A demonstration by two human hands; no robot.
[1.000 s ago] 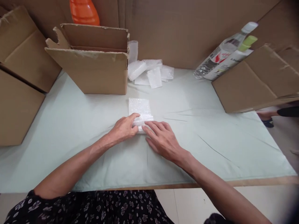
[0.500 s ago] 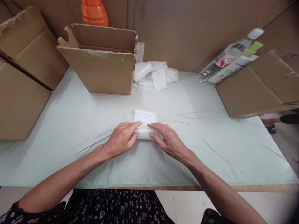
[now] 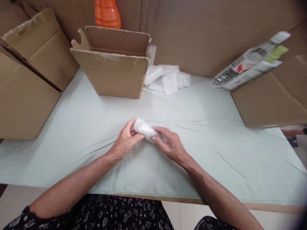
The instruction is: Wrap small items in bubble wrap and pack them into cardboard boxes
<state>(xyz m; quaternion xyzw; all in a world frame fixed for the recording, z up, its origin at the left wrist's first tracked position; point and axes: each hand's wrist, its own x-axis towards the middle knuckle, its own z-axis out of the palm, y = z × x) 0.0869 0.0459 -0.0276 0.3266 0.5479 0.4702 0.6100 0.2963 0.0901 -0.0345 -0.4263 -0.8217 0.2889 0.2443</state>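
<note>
A rolled piece of bubble wrap (image 3: 145, 129) is held between my two hands, a little above or on the pale green tablecloth (image 3: 182, 166). It lies at a slant, its left end higher in the picture. My left hand (image 3: 127, 137) is closed on the left end, thumb on the near side. Around the right end curl the thumb and fingers of my right hand (image 3: 170, 142). Whether anything is inside the roll I cannot tell. Behind it, a pile of bubble wrap pieces (image 3: 170, 84) lies against the cardboard backing.
An open cardboard box (image 3: 117, 76) stands behind my hands, with more cardboard boxes (image 3: 26, 102) at the left. At the right are a tilted clear bottle (image 3: 249, 60) and another cardboard box (image 3: 271, 99). An orange object (image 3: 107, 14) shows at the back.
The bubble wrap, flat at its far end before, is now fully rolled and turned to a slant. My hands have gone from pressing on it to gripping its ends. The view has shifted slightly.
</note>
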